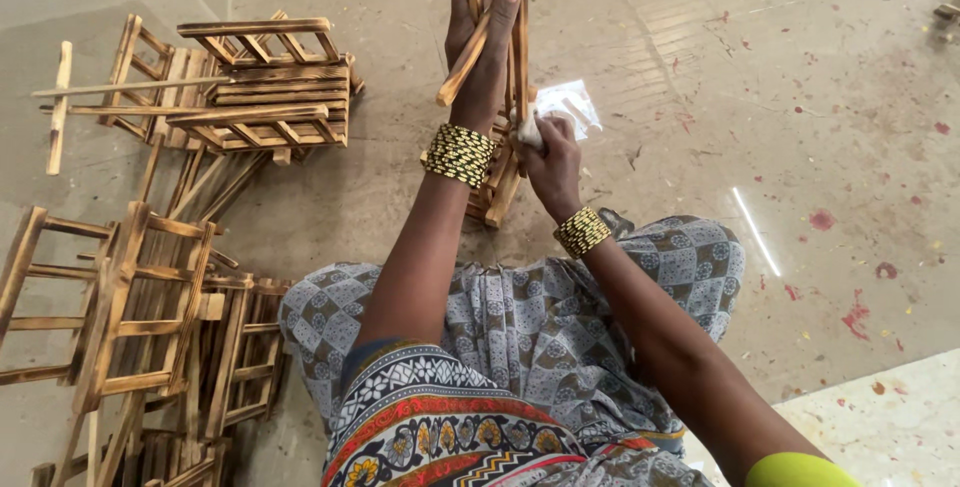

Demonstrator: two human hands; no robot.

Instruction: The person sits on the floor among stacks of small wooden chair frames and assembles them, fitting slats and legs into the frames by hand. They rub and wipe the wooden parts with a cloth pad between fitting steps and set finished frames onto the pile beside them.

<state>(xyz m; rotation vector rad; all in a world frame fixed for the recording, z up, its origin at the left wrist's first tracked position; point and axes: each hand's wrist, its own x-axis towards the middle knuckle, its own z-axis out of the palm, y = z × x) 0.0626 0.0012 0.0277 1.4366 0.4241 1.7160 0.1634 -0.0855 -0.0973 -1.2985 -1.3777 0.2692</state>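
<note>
At top centre of the frame, the left hand (483,37) has its fingers (497,22) wrapped tight round an upright wooden frame (505,162). Just below, the right hand (552,159) has its fingers curled shut on a small white cloth (529,131) pressed against the frame.

Scorched matt wooden frame (505,97) above a glossy stone floor (760,97).

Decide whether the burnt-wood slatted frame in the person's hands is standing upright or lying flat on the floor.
Upright. The burnt-wood slatted frame stands on end on the floor; the left hand grips its top, and the right hand presses a white cloth against it.
</note>
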